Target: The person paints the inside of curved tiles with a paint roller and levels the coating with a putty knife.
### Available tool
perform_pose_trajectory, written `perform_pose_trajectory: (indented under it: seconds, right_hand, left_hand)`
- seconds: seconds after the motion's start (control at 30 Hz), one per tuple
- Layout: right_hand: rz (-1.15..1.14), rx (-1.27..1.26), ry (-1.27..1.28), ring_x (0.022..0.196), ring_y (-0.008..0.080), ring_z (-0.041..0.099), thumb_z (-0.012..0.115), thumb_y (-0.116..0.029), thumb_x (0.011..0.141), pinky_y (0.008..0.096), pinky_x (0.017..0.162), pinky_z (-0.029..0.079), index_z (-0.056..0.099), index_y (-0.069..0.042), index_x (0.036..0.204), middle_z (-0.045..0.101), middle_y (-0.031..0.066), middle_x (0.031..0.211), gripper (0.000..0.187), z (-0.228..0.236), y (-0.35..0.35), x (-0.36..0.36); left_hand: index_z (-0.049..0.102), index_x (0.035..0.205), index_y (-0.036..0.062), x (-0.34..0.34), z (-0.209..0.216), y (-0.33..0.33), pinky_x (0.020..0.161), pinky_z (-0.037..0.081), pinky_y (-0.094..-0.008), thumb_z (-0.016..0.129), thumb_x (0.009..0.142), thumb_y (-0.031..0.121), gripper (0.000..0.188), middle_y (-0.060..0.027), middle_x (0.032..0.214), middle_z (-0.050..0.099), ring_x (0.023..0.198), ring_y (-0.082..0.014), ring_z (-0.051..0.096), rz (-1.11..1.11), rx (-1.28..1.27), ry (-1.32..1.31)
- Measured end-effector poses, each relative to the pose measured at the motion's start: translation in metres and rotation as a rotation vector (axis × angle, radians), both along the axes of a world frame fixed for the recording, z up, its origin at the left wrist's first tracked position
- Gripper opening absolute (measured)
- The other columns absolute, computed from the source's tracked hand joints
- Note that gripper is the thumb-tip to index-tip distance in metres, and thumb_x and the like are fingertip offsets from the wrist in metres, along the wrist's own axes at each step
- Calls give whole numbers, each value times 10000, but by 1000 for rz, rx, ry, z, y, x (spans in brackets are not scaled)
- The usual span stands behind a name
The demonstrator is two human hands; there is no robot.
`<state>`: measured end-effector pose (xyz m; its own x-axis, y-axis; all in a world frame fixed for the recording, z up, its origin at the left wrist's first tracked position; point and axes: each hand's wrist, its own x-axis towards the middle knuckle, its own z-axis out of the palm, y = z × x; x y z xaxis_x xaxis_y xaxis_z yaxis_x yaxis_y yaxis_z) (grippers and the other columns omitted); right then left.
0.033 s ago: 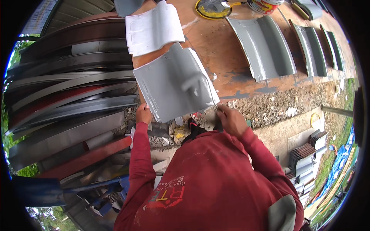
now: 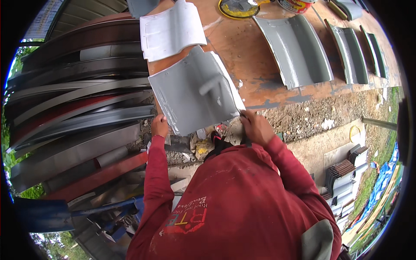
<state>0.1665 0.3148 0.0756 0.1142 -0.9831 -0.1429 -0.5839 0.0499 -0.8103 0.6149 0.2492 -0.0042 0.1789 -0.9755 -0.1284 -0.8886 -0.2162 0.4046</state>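
Observation:
A curved roof tile (image 2: 182,95), coated grey with a white strip along its right side, lies at the table's near left corner and juts past the front edge. On its surface rests a small grey-coated paint roller (image 2: 211,86); the thin wire frame runs down along the tile's right edge. My right hand (image 2: 258,128) is closed around the roller's handle, most of which the fingers hide. Beside the tile's lower left edge, my left hand (image 2: 160,126) has its fingers curled; what they grip is unclear. Just beyond lies a white tile (image 2: 171,32).
Three grey tiles, the nearest one (image 2: 294,54) largest in view, lie along the right of the wooden table (image 2: 234,56). A yellow-rimmed paint lid (image 2: 237,8) and a paint bucket (image 2: 297,4) stand at the back. Long metal sheets (image 2: 82,91) are stacked at left.
The roller has shifted slightly up and left over the grey tile, and my right hand has moved with it. My left hand stays beside the tile's edge.

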Motion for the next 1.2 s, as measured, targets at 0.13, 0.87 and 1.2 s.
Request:
perform_pose_trajectory:
  seconds: [0.13,0.87,1.2]
  right_hand:
    - [-25,-64,32,831,456,691,563,-245,998,535,744,540,681,-73,1172,709,257,895,273,-11,-9,-3]
    - [377,9,263,826,355,732,666,-139,931,462,732,562,767,-100,1126,759,161,933,223,48,-5,-131]
    - [624,-186,514,756,353,724,625,-137,825,471,688,566,746,-105,839,719,151,775,126,21,-82,9]
  left_hand:
    - [655,935,-15,-28,18,-15,593,551,-416,616,989,175,201,-161,814,684,634,-314,702,292,207,347]
    - [711,1018,14,-21,-9,4,779,535,-453,647,976,238,236,-204,950,717,885,-387,701,137,-136,-4]
    - [705,1031,3,-41,0,-1,757,544,-453,642,997,259,266,-205,914,704,843,-361,709,188,-48,77]
